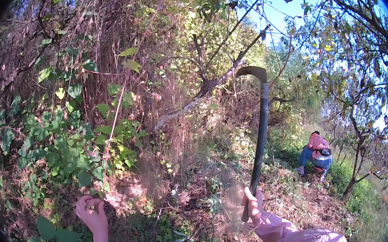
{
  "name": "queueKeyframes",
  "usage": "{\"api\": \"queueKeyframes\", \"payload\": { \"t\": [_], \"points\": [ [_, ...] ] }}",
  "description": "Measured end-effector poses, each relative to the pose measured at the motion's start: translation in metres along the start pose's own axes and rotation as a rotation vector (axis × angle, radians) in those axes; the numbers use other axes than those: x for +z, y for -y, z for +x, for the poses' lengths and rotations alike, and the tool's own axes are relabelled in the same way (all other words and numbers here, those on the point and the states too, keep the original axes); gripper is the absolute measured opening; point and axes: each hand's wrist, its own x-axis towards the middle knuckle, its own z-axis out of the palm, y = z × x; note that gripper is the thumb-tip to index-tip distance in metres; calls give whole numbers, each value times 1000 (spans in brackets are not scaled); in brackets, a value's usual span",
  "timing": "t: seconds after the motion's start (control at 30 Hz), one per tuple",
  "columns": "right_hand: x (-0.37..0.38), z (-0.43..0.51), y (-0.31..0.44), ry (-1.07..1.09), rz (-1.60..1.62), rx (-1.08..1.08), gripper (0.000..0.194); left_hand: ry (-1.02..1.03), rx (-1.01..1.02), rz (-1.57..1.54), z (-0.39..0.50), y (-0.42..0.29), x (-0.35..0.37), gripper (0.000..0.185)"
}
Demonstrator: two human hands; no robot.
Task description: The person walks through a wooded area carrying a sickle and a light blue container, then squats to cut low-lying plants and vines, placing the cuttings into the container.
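Observation:
My right hand grips the lower end of a long dark handle, raised upright with a slight tilt. At its top is the curved metal blade of a sickle, its tip pointing left. At lower left, my left hand has its fingers curled around the lower end of a thin vine stem, with small leaf bits at the fingertips. That stem climbs up and to the right past a few yellow-green leaves. Both sleeves are pink, and my knee in blue cloth shows at the bottom edge.
Broad-leaved creepers and dry hanging vines fill the left. A bare tree branch slants across behind the sickle. Farther off at right, a person in a pink top crouches on the slope. Thin trees stand beyond; dry grass and litter cover the ground.

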Motion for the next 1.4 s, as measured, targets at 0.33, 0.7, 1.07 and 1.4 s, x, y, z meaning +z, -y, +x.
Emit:
{"api": "queueKeyframes", "payload": {
  "t": [0.33,0.7,1.07,1.4],
  "points": [
    [-26,-14,-37,-126,-110,62,24,53,-55,17,2,-4,-2,12],
    [-82,-85,-120,-86,-79,519,30,93,26,128,-2,6,7,14],
    [-37,-8,-79,150,351,698,36,96,25,145,-5,0,10,13],
    [8,49,-30,434,709,678,32,67,-24,97,-8,2,7,14]
  ]
}}
